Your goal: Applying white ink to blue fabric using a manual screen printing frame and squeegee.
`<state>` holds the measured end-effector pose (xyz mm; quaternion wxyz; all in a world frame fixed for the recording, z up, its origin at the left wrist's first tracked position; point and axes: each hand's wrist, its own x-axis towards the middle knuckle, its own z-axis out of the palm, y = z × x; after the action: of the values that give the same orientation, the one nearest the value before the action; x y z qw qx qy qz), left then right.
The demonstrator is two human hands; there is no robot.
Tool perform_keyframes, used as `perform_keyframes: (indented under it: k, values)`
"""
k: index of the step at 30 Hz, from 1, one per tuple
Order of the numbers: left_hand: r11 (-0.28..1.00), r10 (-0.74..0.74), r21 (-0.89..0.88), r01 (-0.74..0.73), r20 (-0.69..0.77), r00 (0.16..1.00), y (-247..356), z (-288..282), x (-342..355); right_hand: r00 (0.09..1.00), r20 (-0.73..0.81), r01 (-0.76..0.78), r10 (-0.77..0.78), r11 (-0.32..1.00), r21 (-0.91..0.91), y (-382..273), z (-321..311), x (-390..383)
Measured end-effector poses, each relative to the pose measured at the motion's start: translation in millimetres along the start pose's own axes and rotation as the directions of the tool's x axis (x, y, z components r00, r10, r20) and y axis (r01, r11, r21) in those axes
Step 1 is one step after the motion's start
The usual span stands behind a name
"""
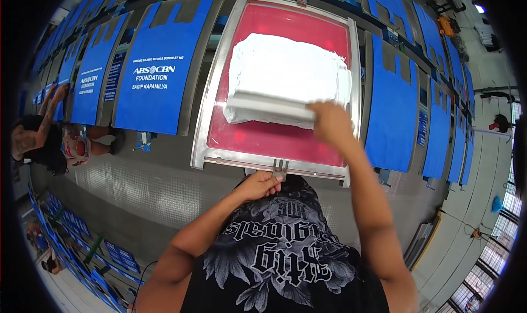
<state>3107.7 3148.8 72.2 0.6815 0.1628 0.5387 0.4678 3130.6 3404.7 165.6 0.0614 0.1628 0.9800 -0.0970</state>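
Note:
A metal-framed printing screen (219,77) with red mesh lies on the long table in front of me. White ink (285,66) covers much of the mesh. My right hand (329,123) grips a white squeegee (269,105) lying across the ink, at its right end. My left hand (261,185) holds the near edge of the frame by a small metal bracket (280,170). My black printed shirt fills the lower middle of the view.
Blue bags (156,71) with white print lie in a row to the left of the screen, and plain blue bags (391,110) lie to the right. Another person (38,143) works at the far left. Racks of blue bags stand at lower left.

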Motion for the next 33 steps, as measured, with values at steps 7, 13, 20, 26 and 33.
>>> perform_keyframes:
  k: [7, 13, 20, 26, 33]
  values:
    - [0.976, -0.176, 0.093, 0.195, -0.18, 0.968, -23, 0, 19, 0.996, -0.09, 0.029, -0.02, 0.995, 0.09, -8, 23, -50]
    - [0.884, -0.185, 0.353, 0.308, -0.341, 0.922, -12, 3, 12, 0.992, 0.032, -0.126, 0.121, 0.964, 0.235, 84, 15, -44]
    - [0.686, 0.572, 0.643, 0.341, -0.766, 0.293, 85, -112, -7, 0.934, 0.082, -0.208, 0.347, 0.344, 0.916, 121, 54, -17]
    - [0.848, 0.507, 0.522, -0.086, -0.754, 0.418, 50, -152, 14, 0.919, 0.162, -0.245, 0.36, 0.199, 0.949, 133, 51, -18]
    - [0.904, 0.42, 0.316, -0.287, -0.776, 0.471, 47, 28, 87, 0.862, 0.132, -0.294, 0.489, 0.269, 0.917, 284, -11, -155]
